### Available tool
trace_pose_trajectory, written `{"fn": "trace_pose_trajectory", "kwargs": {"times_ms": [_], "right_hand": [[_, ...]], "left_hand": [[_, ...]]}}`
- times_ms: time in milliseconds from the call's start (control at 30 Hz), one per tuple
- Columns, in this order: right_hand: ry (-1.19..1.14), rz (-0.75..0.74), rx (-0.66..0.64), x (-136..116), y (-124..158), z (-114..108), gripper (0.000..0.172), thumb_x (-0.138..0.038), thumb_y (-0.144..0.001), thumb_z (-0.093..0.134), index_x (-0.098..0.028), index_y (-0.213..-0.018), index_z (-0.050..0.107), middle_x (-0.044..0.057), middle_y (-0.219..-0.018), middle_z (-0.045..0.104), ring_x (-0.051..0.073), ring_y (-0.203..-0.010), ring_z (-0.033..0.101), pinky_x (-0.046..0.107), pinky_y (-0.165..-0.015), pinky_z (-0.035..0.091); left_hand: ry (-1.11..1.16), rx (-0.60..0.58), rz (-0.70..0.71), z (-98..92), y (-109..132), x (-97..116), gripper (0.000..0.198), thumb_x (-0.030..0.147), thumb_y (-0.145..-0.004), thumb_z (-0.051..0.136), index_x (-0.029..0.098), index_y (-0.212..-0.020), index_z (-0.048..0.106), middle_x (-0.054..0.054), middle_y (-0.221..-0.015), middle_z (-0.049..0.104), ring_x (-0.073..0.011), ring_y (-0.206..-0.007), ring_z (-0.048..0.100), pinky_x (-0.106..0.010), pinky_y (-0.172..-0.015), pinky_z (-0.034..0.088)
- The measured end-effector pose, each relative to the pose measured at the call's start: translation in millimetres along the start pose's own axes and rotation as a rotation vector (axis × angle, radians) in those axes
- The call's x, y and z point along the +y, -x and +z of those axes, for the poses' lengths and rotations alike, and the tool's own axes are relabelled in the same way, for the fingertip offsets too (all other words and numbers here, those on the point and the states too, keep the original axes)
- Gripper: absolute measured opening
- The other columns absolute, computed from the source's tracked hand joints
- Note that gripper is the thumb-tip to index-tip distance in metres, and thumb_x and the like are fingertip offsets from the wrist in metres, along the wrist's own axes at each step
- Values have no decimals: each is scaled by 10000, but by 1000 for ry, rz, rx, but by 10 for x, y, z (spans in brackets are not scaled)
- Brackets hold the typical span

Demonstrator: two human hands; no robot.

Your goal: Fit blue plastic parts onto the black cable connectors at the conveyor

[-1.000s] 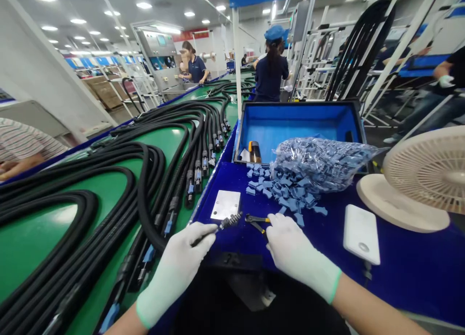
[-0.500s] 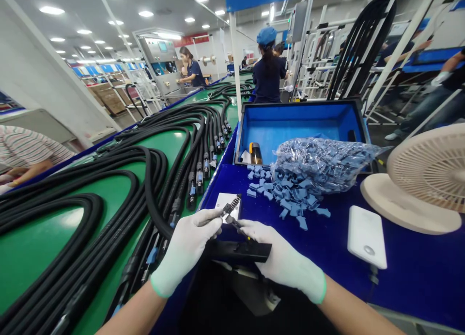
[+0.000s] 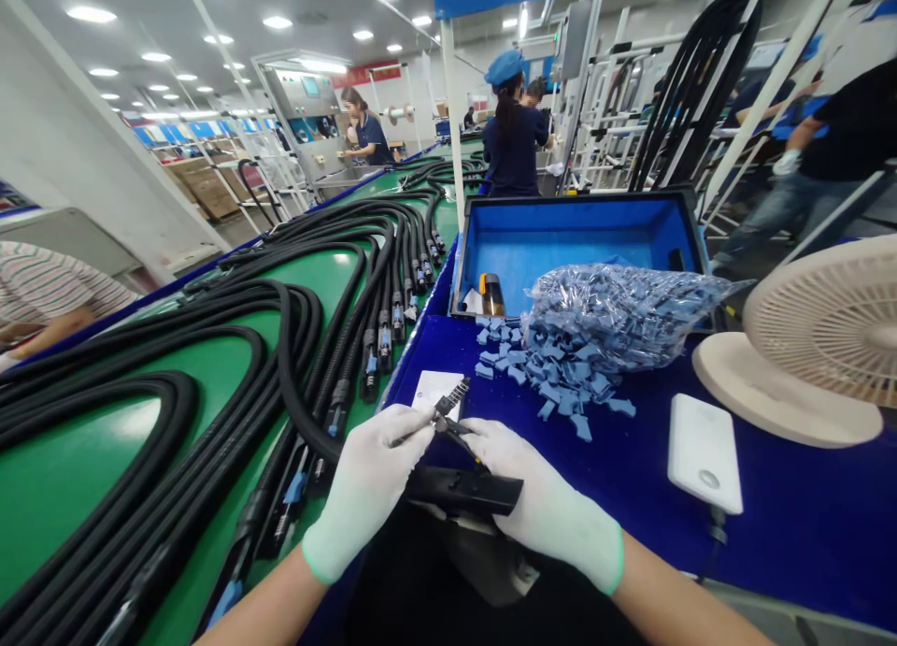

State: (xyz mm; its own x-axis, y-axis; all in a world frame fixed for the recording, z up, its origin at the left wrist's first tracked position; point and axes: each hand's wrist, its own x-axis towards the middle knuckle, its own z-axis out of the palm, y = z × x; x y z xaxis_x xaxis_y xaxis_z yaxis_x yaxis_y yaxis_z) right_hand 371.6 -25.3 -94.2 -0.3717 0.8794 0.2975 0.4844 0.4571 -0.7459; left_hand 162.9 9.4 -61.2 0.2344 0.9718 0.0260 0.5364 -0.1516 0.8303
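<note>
My left hand (image 3: 378, 478), in a white glove, is pinched around a narrow black connector piece (image 3: 452, 397) with a row of metal-looking segments. It points up and to the right. My right hand (image 3: 533, 487), gloved too, grips a slim dark tool (image 3: 459, 429) with a touch of yellow; its tip meets the connector piece close to my left fingertips. The tool's exact kind is hidden by the fingers. Below both hands lies a black sleeve-like tube (image 3: 469, 490), its right end against my right palm. Behind the connector piece sits a small white plate (image 3: 427, 387).
Thick black cables (image 3: 280, 319) lie along the green conveyor (image 3: 231, 351) at left. Blue clips (image 3: 571, 384) spill from a clear bag (image 3: 617, 314) before a blue bin (image 3: 561, 239). A white power bank (image 3: 704, 454) and a fan (image 3: 833, 328) stand right. Several people work beyond.
My left hand has moved slightly right, and the connector piece has shifted up and right a little. The tool tip remains beside it. A person at far right has moved leftward.
</note>
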Motion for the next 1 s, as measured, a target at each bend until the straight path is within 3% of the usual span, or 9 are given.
{"fn": "trace_pose_trajectory", "kwargs": {"times_ms": [133, 267, 433, 600, 700, 833, 1000], "right_hand": [[26, 41, -3, 48, 23, 40, 189, -121, -869, 585, -212, -1010, 671, 77, -1012, 683, 234, -902, 634, 366, -853, 537], [47, 59, -26, 79, 21, 57, 115, -129, -876, 571, -191, -935, 649, 71, -970, 664, 215, -860, 608, 338, -810, 513], [40, 83, -55, 82, 22, 3, 17, -178, -871, 588, -191, -866, 597, 53, -928, 636, 195, -809, 579, 320, -758, 484], [19, 130, -48, 84, 81, -44, 122, -283, -921, 570, -202, -841, 527, 35, -885, 614, 180, -745, 560, 302, -684, 452], [3, 205, -15, 99, 116, -32, 149, -338, -908, 606, -206, -920, 537, 34, -889, 629, 192, -755, 585, 302, -674, 450], [-15, 170, -36, 124, 88, -48, 259, -298, -870, 634, -189, -1093, 558, 79, -1027, 681, 229, -887, 647, 314, -754, 463], [150, 339, -178, 161, -12, -52, 91, -271, -872, 607, -189, -910, 604, 55, -871, 693, 203, -740, 644, 285, -636, 387]], "left_hand": [[-2, -52, -36, -15, -26, 23, 227, 370, -935, 621, 246, -1072, 753, -8, -1080, 745, -223, -1030, 688, -293, -909, 500], [90, -107, -67, -43, -203, 130, 401, 388, -929, 613, 237, -1295, 675, -28, -1266, 718, -245, -1139, 674, -321, -990, 508], [76, -263, 62, -60, -457, 236, 381, 348, -960, 516, 226, -1275, 693, -37, -1256, 723, -257, -1156, 662, -369, -1048, 486], [66, -328, 95, -3, -452, 270, 452, 370, -938, 544, 198, -1344, 643, -90, -1320, 688, -284, -1204, 638, -423, -1079, 476], [-10, -275, 109, 59, -415, 293, 517, 348, -858, 665, 203, -1353, 629, -87, -1299, 698, -288, -1207, 638, -413, -1077, 477], [-49, -253, 75, 24, -446, 329, 405, 402, -898, 610, 229, -1248, 717, -38, -1244, 736, -278, -1145, 682, -370, -1039, 506], [-51, -297, 68, -98, -494, 330, 418, 424, -861, 672, 207, -1205, 765, -26, -1283, 724, -319, -1248, 629, -375, -1100, 469]]}}
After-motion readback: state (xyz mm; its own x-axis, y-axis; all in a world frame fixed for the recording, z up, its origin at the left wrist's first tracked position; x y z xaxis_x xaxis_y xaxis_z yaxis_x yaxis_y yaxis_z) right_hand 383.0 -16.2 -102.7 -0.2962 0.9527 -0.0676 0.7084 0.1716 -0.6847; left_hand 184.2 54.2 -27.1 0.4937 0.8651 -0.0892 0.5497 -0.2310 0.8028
